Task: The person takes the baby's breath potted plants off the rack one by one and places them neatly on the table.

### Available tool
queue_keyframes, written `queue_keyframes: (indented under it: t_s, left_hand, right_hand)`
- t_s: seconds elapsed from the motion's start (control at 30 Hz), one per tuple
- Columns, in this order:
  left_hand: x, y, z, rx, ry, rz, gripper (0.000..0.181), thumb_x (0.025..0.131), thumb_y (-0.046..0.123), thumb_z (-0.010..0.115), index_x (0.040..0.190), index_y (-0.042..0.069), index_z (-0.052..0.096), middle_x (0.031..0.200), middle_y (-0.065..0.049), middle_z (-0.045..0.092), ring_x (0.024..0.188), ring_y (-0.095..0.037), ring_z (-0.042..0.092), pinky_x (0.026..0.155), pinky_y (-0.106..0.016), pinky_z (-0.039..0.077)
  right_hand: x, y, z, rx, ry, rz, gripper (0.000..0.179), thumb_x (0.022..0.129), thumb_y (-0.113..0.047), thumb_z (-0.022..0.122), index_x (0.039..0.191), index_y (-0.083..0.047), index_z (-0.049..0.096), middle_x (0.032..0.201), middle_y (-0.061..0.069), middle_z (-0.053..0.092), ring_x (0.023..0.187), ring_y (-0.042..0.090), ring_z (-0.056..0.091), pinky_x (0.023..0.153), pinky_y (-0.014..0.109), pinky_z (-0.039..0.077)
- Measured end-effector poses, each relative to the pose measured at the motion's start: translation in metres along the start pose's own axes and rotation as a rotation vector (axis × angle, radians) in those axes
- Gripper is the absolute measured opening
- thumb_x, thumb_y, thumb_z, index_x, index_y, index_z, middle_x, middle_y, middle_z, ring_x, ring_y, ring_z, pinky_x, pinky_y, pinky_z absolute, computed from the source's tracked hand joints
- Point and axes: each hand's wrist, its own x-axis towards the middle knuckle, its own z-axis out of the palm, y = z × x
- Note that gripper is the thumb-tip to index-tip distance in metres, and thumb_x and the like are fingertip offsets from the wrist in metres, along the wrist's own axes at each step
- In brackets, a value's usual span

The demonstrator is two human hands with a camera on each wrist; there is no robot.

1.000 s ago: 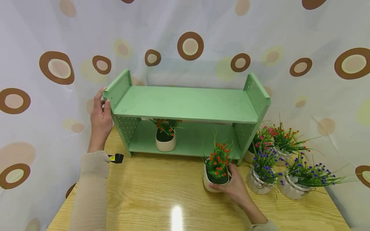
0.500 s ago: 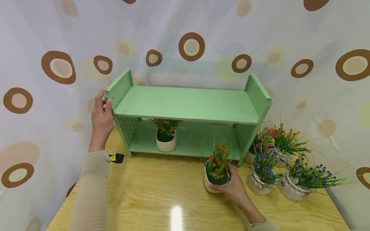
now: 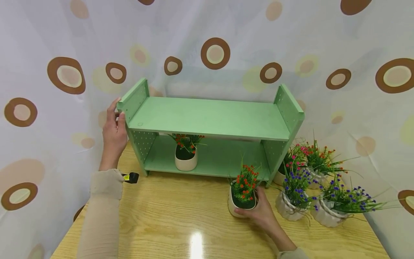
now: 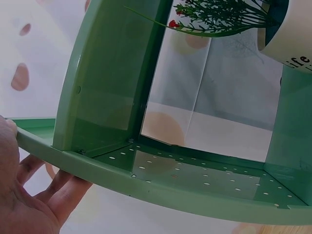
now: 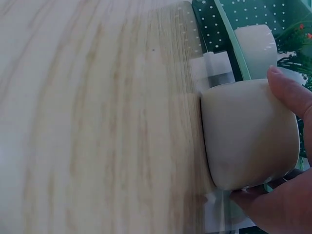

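Note:
A green two-tier shelf [image 3: 207, 117] stands on the table. My left hand [image 3: 114, 135] grips the upper front edge of its left side panel; in the left wrist view, fingers [image 4: 68, 197] show behind that perforated panel. My right hand [image 3: 263, 212] holds a white pot with red flowers [image 3: 242, 199] from its right side, thumb at the front. The pot is in front of the shelf's right half, and the right wrist view shows the pale pot [image 5: 251, 134] at the table surface. A second red-flowered pot [image 3: 185, 162] sits on the lower tier, left of centre, its top partly hidden.
Several potted flowers cluster right of the shelf, including a purple-flowered pot [image 3: 292, 205] near my right hand and another purple one [image 3: 331, 212]. A small black object with a yellow label [image 3: 131, 177] lies by my left sleeve. A patterned curtain [image 3: 226, 21] hangs behind.

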Motion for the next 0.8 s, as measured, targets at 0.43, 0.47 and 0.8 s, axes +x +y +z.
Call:
queue_keyframes:
  t_s: [0.43, 0.47, 0.8]
  left_hand:
    - [0.0009, -0.0017, 0.0011, 0.003, 0.009, 0.013, 0.048, 0.113, 0.038, 0.037, 0.161, 0.037, 0.031, 0.134, -0.032, 0.055, 0.113, -0.044, 0.056, 0.091, -0.061, 0.045]
    - [0.0007, -0.0018, 0.0012, 0.004, 0.010, 0.013, 0.048, 0.113, 0.038, 0.037, 0.161, 0.037, 0.031, 0.134, -0.032, 0.055, 0.112, -0.044, 0.056, 0.091, -0.060, 0.045]
    - [-0.0005, -0.0011, 0.0018, 0.012, 0.021, 0.008, 0.048, 0.113, 0.038, 0.036, 0.160, 0.038, 0.031, 0.136, -0.030, 0.055, 0.113, -0.042, 0.055, 0.092, -0.061, 0.045]
  right_hand:
    - [-0.0006, -0.0024, 0.0011, 0.008, -0.010, -0.010, 0.109, 0.072, -0.025, 0.097, 0.157, -0.007, 0.030, 0.157, 0.018, 0.039, 0.148, 0.042, 0.036, 0.119, 0.061, 0.031]
    - [-0.0006, -0.0023, 0.0013, 0.009, -0.009, -0.011, 0.109, 0.072, -0.025, 0.097, 0.157, -0.007, 0.030, 0.157, 0.019, 0.039, 0.148, 0.042, 0.037, 0.119, 0.061, 0.031]
    - [0.0005, -0.0009, 0.0037, 0.038, -0.009, -0.032, 0.109, 0.072, -0.021, 0.097, 0.156, -0.006, 0.031, 0.155, 0.019, 0.039, 0.147, 0.041, 0.035, 0.120, 0.059, 0.029]
